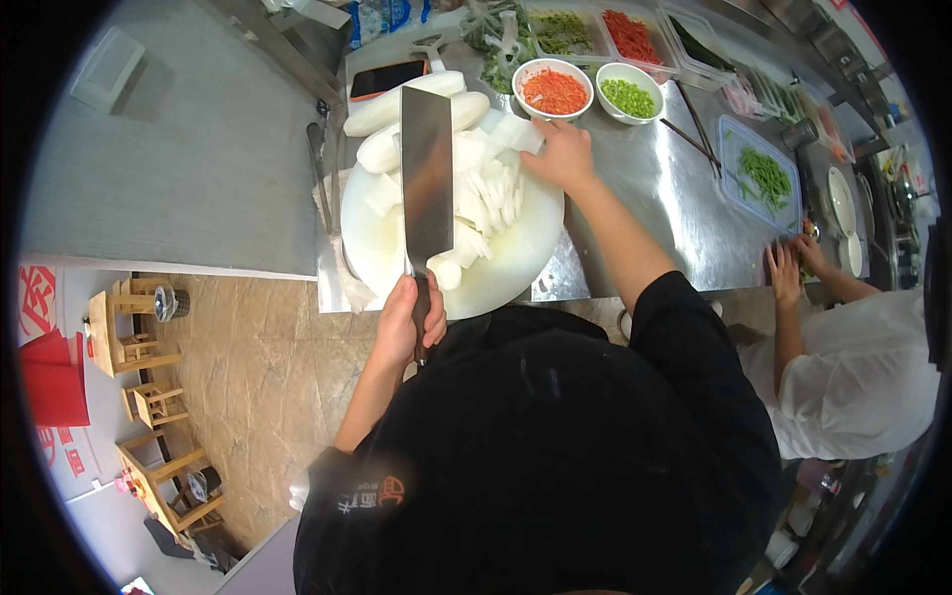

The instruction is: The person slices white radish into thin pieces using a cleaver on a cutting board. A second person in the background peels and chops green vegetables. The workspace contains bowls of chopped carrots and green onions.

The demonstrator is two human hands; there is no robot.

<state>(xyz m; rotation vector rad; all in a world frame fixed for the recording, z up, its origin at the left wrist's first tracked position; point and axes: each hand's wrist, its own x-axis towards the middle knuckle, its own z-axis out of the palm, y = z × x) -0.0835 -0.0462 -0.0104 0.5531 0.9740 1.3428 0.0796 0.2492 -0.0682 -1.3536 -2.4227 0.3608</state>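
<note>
My left hand is wrapped round the dark handle of a cleaver. Its broad blade points away from me, over a round white cutting board, and hides part of what lies beneath. At the far right of the board, my right hand grips a white radish piece between thumb and fingers. Cut radish pieces are heaped across the middle of the board. Long peeled white radishes lie along its far left side, and a short stub rests near the front edge.
Beyond the board stand a bowl of chopped red pepper and a bowl of chopped green pepper. A phone lies at the far left. Chopsticks and a tray of cut greens are rightward, where a co-worker in white stands.
</note>
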